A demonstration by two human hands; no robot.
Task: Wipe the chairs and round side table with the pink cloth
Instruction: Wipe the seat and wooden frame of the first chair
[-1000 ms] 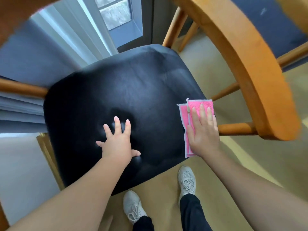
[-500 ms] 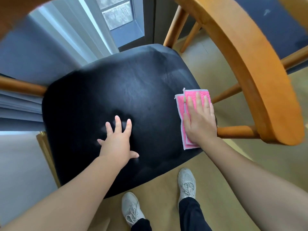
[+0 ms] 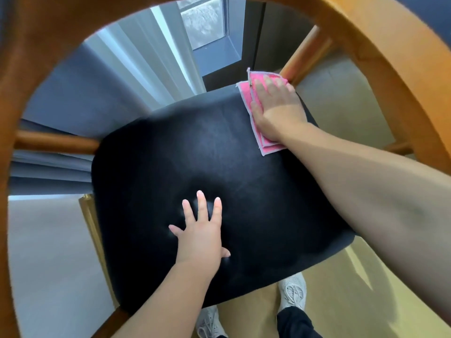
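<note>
The pink cloth lies folded at the upper right corner of the black chair seat, in the upper right of the frame. It sits just beside the wooden chair leg that rises there. The right hand rests flat on top of it, with straight fingers pressing it down rather than curling round it. The cloth's long axis runs roughly top to bottom in the frame along the seat's right edge, and pale-bordered ends show above the fingertips and below the wrist.

Most of the seat spreads to the left of the cloth and below it, so the next stroke probably has to travel that way. The right hand is the one already on the cloth. The left hand is well apart from it in the lower centre, palm down and spread, holding nothing and apparently bracing.

The seat looks like smooth, slightly glossy leather or vinyl, padded enough to dimple under the left palm, so the cloth should glide easily over it. The cloth itself is fuzzy, soft terry. A broad curved rail of varnished, honey-coloured wood arches round the top of the frame.
</note>
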